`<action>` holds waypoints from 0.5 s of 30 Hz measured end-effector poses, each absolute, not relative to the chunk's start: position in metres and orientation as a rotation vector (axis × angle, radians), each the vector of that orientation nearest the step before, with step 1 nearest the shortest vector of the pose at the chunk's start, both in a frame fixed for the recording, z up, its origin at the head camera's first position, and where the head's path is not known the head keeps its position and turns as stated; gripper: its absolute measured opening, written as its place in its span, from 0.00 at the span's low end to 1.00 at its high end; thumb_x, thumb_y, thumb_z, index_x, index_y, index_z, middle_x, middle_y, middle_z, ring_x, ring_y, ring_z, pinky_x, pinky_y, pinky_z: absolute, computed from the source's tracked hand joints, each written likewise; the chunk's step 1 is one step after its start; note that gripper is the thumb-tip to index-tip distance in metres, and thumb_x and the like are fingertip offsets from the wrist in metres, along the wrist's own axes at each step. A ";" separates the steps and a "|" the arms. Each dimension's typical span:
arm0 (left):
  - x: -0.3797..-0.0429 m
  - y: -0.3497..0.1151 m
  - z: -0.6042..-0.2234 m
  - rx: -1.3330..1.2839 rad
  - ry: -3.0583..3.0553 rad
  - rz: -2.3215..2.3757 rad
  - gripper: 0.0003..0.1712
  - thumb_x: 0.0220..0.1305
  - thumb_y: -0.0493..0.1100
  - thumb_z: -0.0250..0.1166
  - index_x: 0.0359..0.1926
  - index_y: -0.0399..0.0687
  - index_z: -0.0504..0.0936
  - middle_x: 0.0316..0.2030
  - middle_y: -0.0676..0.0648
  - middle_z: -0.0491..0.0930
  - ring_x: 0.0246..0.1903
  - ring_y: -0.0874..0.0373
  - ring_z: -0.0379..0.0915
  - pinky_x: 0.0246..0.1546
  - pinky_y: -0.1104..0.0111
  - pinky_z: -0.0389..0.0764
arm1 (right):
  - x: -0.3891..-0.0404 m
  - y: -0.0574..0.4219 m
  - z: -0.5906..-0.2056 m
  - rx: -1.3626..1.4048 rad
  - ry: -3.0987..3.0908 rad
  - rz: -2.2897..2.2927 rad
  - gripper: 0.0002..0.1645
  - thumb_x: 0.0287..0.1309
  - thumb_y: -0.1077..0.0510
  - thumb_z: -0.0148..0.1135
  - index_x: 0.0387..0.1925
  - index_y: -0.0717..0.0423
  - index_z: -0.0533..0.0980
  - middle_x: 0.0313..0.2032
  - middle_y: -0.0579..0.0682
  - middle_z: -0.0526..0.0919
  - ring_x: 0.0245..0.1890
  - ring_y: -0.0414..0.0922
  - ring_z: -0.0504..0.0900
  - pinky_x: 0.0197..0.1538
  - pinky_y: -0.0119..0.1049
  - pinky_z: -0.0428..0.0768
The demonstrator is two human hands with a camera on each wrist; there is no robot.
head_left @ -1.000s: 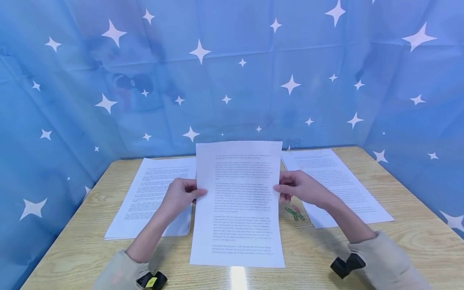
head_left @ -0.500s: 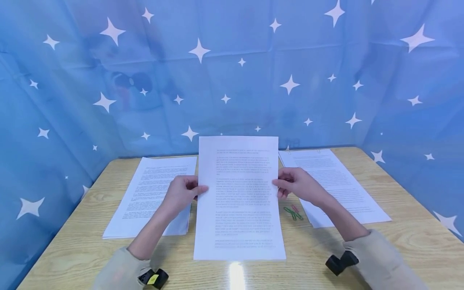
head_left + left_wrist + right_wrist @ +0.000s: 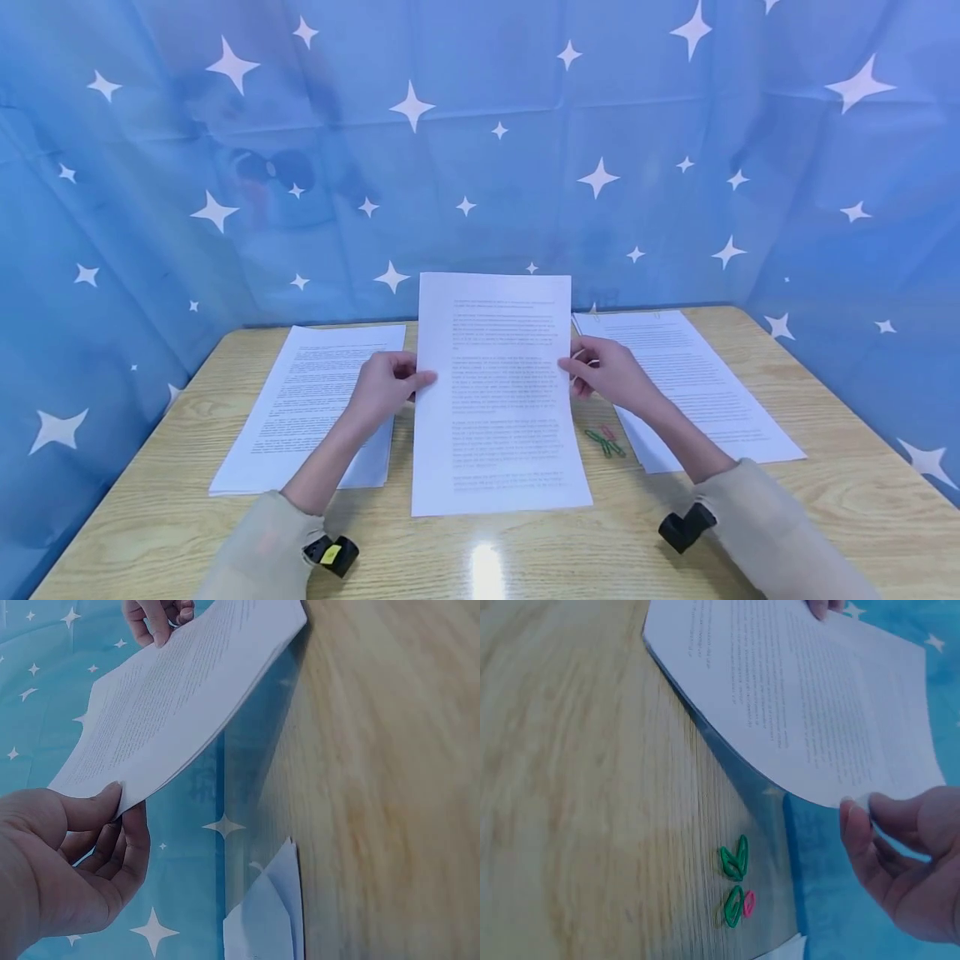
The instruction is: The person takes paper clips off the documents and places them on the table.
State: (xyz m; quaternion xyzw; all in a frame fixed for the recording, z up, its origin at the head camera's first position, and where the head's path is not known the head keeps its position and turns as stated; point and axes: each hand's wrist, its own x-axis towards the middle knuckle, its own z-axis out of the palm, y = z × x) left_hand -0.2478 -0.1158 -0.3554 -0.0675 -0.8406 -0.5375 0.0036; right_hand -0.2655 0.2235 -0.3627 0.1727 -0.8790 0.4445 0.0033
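White paper is the work in hand: the sheets [image 3: 491, 400] are held tilted up between the left hand [image 3: 386, 385] and the right hand [image 3: 607, 371], over the table [image 3: 390, 550]. I see each hand pinching one long edge, thumb in front and fingers curled behind; neither is spread.

I judge the step to be squaring the sheets — the layered edge in the left wrist view suggests more than one. The next move, in my judgement, calls for level pinches and an even descent, without bowing the paper.

Positions: left pile [image 3: 322, 392] outboard of the left hand; right pile [image 3: 697, 392] outboard of the right; clips [image 3: 604, 442], green and pink, below the right hand, between sheets and right pile.

Limits: the fingers behind the sheets are mostly hidden in the head view. I cannot count the sheets or clips, nor read the print. Each forearm covers part of its pile, and the right wrist view cuts off the right hand.
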 end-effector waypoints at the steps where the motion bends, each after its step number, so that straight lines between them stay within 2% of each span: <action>1: -0.250 -0.116 -0.356 -0.204 -2.636 -1.678 0.06 0.65 0.36 0.70 0.41 0.36 0.87 0.29 0.46 0.84 0.27 0.57 0.78 0.40 0.51 0.82 | -0.267 0.223 -0.363 0.534 -2.765 1.365 0.09 0.71 0.57 0.62 0.39 0.61 0.75 0.25 0.53 0.81 0.26 0.56 0.84 0.31 0.45 0.84; 5: -0.257 -0.118 -0.360 -0.157 -2.658 -1.642 0.08 0.65 0.37 0.70 0.42 0.36 0.87 0.30 0.45 0.84 0.28 0.56 0.77 0.37 0.57 0.82 | -0.273 0.219 -0.366 0.525 -2.817 1.243 0.09 0.72 0.57 0.61 0.38 0.59 0.73 0.24 0.53 0.82 0.23 0.53 0.82 0.28 0.39 0.79; 9: -0.263 -0.118 -0.362 -0.104 -2.694 -1.595 0.08 0.65 0.37 0.70 0.42 0.36 0.87 0.29 0.45 0.83 0.29 0.54 0.76 0.31 0.67 0.77 | -0.278 0.215 -0.366 0.521 -2.862 1.194 0.09 0.72 0.58 0.59 0.38 0.60 0.72 0.23 0.54 0.82 0.21 0.51 0.81 0.26 0.38 0.76; 15: -0.270 -0.114 -0.363 -0.061 -2.724 -1.558 0.08 0.65 0.38 0.70 0.41 0.36 0.87 0.28 0.45 0.82 0.29 0.51 0.75 0.28 0.69 0.73 | -0.282 0.210 -0.364 0.494 -2.909 1.178 0.08 0.73 0.60 0.57 0.40 0.62 0.71 0.22 0.55 0.81 0.21 0.51 0.80 0.27 0.37 0.77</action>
